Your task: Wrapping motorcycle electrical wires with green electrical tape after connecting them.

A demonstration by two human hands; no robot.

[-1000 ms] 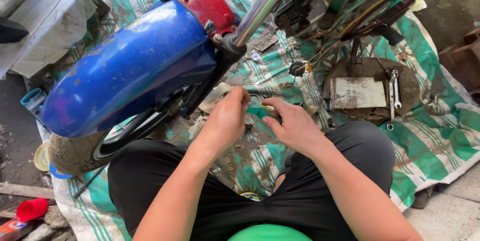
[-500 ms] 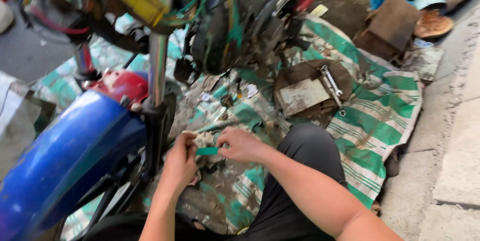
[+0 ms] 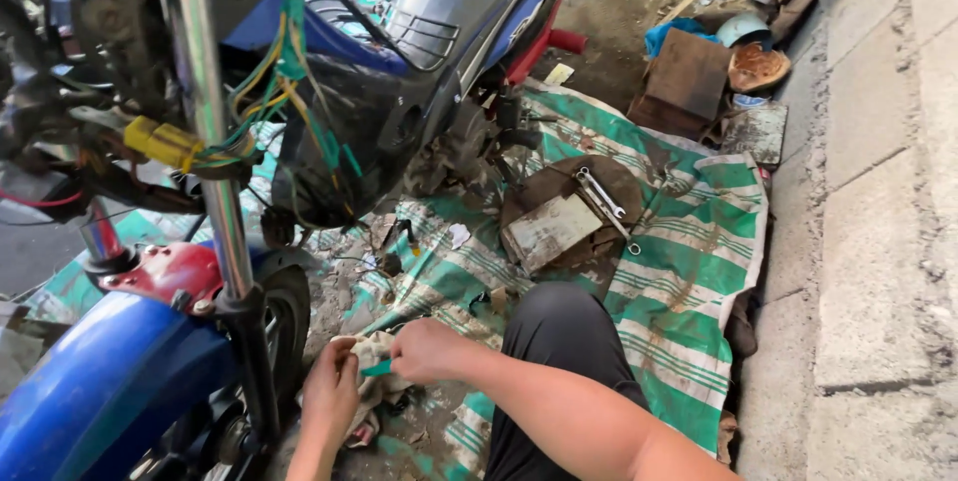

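Observation:
My left hand [image 3: 329, 393] grips a dirty whitish rag [image 3: 377, 377] low in the view, beside the motorbike's front tyre [image 3: 284, 341]. My right hand [image 3: 427, 350] pinches a small green-handled tool [image 3: 377, 368] that lies against the rag. Both hands meet over the green-and-white striped tarp [image 3: 689, 271], just in front of my black-trousered knee [image 3: 559, 326]. The tool's tip is hidden in the cloth.
A blue motorbike with a blue front mudguard [image 3: 90, 391], chrome fork tube [image 3: 215, 142] and loose coloured wiring [image 3: 289, 92] fills the left. Spanners [image 3: 604, 204] lie on a round brown tray with a flat metal plate [image 3: 549, 232]. A concrete kerb [image 3: 878, 241] runs along the right.
The view has swung right and up, showing more of the bike's body and the kerb. My hands have stayed together on the rag and tool, lower in the frame.

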